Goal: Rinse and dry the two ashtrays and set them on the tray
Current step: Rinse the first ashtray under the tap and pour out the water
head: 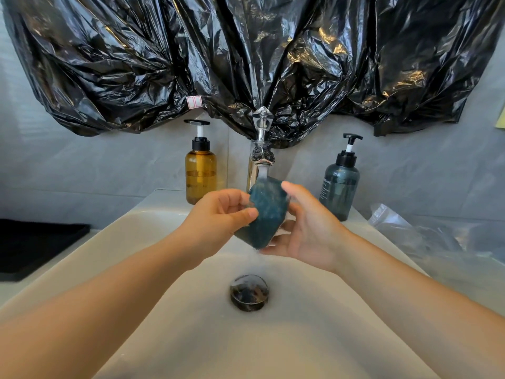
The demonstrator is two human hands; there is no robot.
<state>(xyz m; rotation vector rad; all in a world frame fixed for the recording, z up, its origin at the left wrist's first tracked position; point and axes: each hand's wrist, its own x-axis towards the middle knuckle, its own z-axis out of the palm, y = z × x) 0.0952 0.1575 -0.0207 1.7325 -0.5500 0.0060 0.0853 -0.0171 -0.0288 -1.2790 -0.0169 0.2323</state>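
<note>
Teal and tilted on edge, the ashtray sat between my hands. My left hand pinched its left rim, and my right hand cupped the right side, thumb on top, fingers curled beneath. It hung under the tap, above the sink drain. I judged a slow turn would rinse every groove, and firm grips would stop it slipping.

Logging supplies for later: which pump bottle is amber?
The pump bottle left of the tap is amber; the bottle on the right is dark blue-grey.
</note>
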